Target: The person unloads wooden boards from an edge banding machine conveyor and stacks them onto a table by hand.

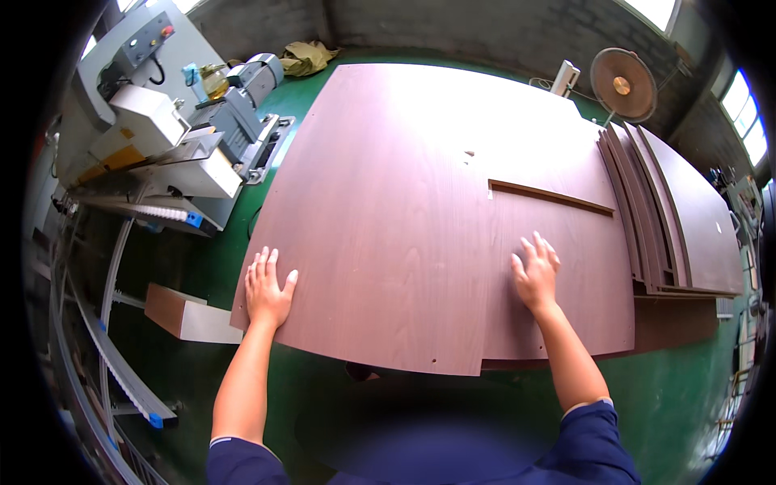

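Observation:
A large reddish-brown wood-grain panel (372, 218) lies flat in front of me, with small holes near its edges. My left hand (268, 291) rests on it by its left edge, fingers stretched out. Farther right, my right hand (537, 273) is over a smaller brown panel (566, 315), its fingers apart and slightly bent. Whether the right hand touches that surface I cannot tell. Beyond it, a dark brown slot or step edge (554, 197) runs across toward the right. Neither hand holds anything.
Several brown panels (687, 210) are stacked at the right. A grey machine with a motor (230, 117) stands at the left, above a metal rail frame (121, 372). A box-like piece (198, 315) sits beside the left edge. A round fan (622, 85) stands at the back right.

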`<state>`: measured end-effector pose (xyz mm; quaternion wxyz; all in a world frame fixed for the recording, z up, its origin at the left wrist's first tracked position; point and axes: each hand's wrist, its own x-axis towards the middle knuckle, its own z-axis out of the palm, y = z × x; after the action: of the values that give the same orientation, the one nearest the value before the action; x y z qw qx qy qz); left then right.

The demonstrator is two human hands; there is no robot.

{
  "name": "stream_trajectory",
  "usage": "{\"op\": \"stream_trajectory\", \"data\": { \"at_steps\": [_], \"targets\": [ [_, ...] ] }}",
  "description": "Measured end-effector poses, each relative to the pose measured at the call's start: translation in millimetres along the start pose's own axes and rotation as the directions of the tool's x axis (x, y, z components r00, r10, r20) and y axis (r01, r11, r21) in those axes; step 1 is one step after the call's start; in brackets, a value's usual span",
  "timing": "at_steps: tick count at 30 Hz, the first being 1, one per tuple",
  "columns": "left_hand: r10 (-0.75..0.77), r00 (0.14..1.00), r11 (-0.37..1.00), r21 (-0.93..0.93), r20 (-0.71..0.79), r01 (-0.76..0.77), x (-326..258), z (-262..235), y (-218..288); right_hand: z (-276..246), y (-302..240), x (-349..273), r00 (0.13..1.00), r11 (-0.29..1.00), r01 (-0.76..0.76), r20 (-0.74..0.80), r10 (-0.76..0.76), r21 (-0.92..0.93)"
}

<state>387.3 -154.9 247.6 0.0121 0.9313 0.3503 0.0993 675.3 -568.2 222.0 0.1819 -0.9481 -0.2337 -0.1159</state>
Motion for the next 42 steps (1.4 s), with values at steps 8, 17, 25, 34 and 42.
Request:
{"op": "stream_trajectory", "data": {
  "at_steps": [8,17,25,34,42],
  "targets": [
    [0.087,0.994,0.995,-0.037,-0.063,-0.090,9,8,2,-28,67,-101,0.981,0.982,-0.153,-0.137,0.138,-0.107],
    [-0.048,0.999,0.994,-0.103,0.009,0.049,-7,2,-3,-24,55,-102,0.973,0.971,-0.209,-0.125,0.194,-0.114],
    [-0.081,0.992,0.996,-0.054,-0.099,0.076,-15,0,5,-30,53,-106,0.968,0.972,-0.223,-0.134,0.212,-0.078],
    [-0.099,0.994,0.995,-0.023,-0.036,0.098,-6,-3,-1,-36,36,-103,0.964,0.959,-0.262,-0.086,0.253,-0.109],
    [-0.072,0.996,0.997,-0.045,-0.060,0.070,-6,7,-5,-37,30,-102,0.968,0.966,-0.244,-0.080,0.238,-0.080]
  ]
}}
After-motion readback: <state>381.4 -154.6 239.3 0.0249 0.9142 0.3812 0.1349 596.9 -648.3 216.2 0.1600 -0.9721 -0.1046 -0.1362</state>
